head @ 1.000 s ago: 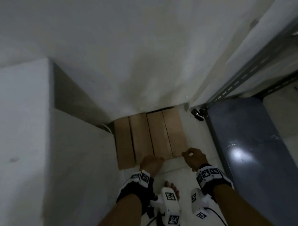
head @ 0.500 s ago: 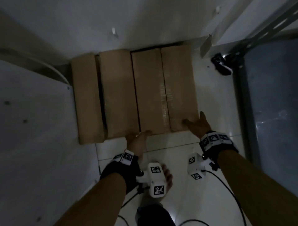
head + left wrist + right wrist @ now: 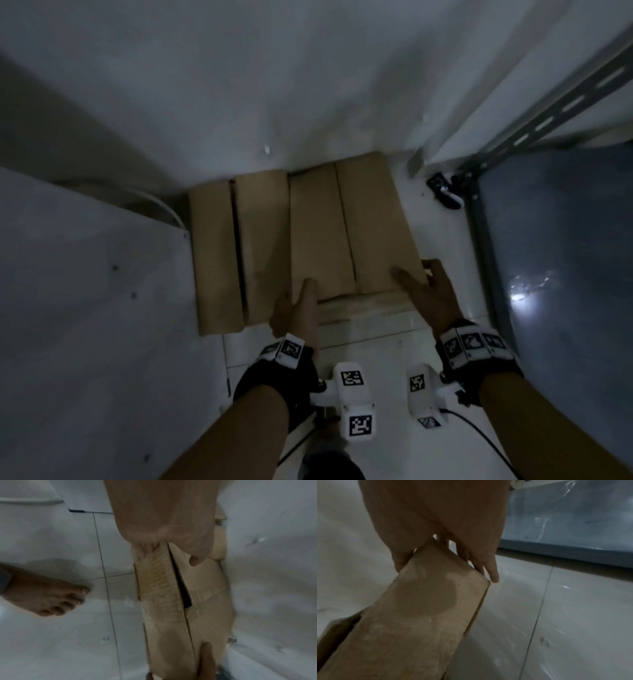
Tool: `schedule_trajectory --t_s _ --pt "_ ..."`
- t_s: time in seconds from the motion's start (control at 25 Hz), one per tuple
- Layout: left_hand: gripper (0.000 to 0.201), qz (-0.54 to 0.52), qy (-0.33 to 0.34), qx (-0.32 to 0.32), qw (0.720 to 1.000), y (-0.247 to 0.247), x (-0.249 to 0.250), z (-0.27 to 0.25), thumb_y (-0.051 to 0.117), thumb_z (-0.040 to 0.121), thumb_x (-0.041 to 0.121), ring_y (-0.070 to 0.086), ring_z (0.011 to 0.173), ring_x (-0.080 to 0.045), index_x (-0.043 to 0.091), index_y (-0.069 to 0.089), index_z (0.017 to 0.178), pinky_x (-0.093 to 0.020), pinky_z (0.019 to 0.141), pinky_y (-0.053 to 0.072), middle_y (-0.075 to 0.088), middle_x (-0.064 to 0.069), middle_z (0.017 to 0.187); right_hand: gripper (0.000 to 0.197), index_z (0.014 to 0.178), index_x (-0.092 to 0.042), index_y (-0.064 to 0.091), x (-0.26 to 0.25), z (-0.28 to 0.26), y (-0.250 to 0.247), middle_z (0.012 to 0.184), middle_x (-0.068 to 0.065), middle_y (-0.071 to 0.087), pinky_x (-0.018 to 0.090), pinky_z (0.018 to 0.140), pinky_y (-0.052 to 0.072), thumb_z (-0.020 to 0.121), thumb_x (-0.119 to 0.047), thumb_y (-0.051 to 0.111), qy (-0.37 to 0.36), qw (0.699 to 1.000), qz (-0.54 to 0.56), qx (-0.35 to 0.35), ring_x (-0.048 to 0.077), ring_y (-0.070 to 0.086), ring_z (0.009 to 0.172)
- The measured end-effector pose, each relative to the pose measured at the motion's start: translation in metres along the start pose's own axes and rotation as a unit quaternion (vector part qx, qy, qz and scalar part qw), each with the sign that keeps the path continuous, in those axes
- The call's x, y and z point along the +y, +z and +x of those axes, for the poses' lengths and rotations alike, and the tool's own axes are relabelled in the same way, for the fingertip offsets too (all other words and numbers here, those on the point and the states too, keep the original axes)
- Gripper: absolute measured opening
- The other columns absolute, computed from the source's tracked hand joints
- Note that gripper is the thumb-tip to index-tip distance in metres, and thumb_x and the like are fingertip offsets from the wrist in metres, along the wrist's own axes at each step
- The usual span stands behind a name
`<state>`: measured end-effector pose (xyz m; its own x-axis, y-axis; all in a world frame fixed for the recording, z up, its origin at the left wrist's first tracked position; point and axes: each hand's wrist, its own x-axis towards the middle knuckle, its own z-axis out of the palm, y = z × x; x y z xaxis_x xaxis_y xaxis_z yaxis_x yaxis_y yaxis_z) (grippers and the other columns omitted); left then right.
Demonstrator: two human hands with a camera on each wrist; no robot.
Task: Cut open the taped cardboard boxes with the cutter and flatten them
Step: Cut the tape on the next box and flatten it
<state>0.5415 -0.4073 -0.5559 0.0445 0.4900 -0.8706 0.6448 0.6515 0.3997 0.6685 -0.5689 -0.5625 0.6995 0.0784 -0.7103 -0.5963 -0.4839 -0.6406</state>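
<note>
While the room is quite dim, I can see the white wall [image 3: 308, 85] at the back and the pale tiled floor [image 3: 442, 246] below it. On the right stands a blue-grey panel [image 3: 561, 274] with a slotted metal rail [image 3: 548, 113] above it. On the left is a white cabinet [image 3: 85, 308].

Four cardboard boxes [image 3: 263, 240] lie side by side on the floor against the wall. The right box [image 3: 373, 226] is raised at its near end, off the floor.

The left hand [image 3: 296, 311] grips the near left corner, thumb on top and fingers under the edge. The right hand [image 3: 428, 291] grips the near right corner, thumb on top, fingers curled around the side. A bare foot [image 3: 44, 593] stands on the tiles beside the box. A small dark object [image 3: 445, 192] lies near the rail; I cannot tell what it is.
</note>
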Motion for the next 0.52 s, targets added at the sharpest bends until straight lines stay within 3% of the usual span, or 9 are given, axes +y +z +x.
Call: schedule_trajectory --t_s 0.12,0.24,0.28,0.36,0.4,0.44,0.52 --pt "0.106 0.016 0.017 0.022 0.999 -0.016 0.044 -0.053 0.055 0.054 0.085 0.057 0.109 -0.031 0.025 0.052 0.140 -0.047 0.098 0.050 0.057 -0.003 0.135 0.042 0.106 -0.016 0.057 -0.042 -0.051 -0.011 0.110 0.005 0.064 0.028 0.067 0.043 0.083 -0.047 0.075 0.011 0.999 0.010 0.050 0.017 0.059 0.093" --pt "0.095 -0.064 0.054 0.028 0.996 -0.047 0.104 -0.142 0.067 0.075 0.064 0.053 0.117 -0.032 0.014 0.035 0.150 -0.045 0.101 0.047 0.049 -0.007 0.142 0.040 0.094 -0.018 0.056 -0.104 -0.131 -0.029 0.108 0.008 0.063 0.032 0.072 0.045 0.079 -0.049 0.077 -0.008 0.995 0.046 0.090 0.023 0.059 0.093" --pt "0.092 -0.074 0.063 0.012 0.995 -0.061 0.118 -0.168 0.069 0.078 0.063 0.053 0.119 -0.033 0.017 0.034 0.150 -0.047 0.101 0.047 0.049 -0.006 0.141 0.039 0.092 -0.020 0.056 -0.126 -0.161 -0.035 0.107 0.006 0.063 0.034 0.076 0.048 0.077 -0.049 0.078 -0.015 0.993 0.057 0.107 0.022 0.059 0.094" --pt "0.098 -0.076 0.051 -0.032 0.995 -0.085 0.136 -0.201 0.072 0.061 0.081 0.057 0.112 -0.035 0.030 0.044 0.140 -0.053 0.094 0.051 0.056 -0.002 0.134 0.042 0.093 -0.020 0.057 -0.167 -0.222 -0.048 0.106 0.005 0.064 0.037 0.081 0.050 0.074 -0.051 0.079 -0.052 0.987 0.079 0.131 0.024 0.061 0.096" --pt "0.087 -0.074 0.060 -0.055 0.994 -0.098 0.148 -0.219 0.073 0.059 0.079 0.060 0.105 -0.035 0.029 0.053 0.127 -0.056 0.091 0.053 0.061 -0.002 0.122 0.043 0.093 -0.019 0.056 -0.186 -0.251 -0.053 0.103 0.006 0.064 0.037 0.079 0.049 0.074 -0.050 0.079 -0.075 0.984 0.089 0.137 0.025 0.061 0.096" --pt "0.063 -0.076 0.078 -0.086 0.990 -0.123 0.162 -0.251 0.073 0.065 0.067 0.061 0.099 -0.036 0.025 0.058 0.111 -0.058 0.089 0.054 0.063 -0.005 0.111 0.040 0.090 -0.018 0.055 -0.203 -0.286 -0.056 0.098 0.005 0.064 0.038 0.079 0.048 0.075 -0.048 0.079 -0.101 0.978 0.105 0.149 0.027 0.061 0.096" --pt "0.028 -0.079 0.129 -0.124 0.981 -0.170 0.192 -0.312 0.067 0.078 0.043 0.060 0.091 -0.034 0.022 0.055 0.092 -0.049 0.088 0.054 0.059 -0.004 0.102 0.035 0.084 -0.020 0.056 -0.232 -0.353 -0.057 0.091 0.003 0.063 0.041 0.082 0.049 0.077 -0.044 0.080 -0.140 0.966 0.140 0.168 0.028 0.062 0.095"
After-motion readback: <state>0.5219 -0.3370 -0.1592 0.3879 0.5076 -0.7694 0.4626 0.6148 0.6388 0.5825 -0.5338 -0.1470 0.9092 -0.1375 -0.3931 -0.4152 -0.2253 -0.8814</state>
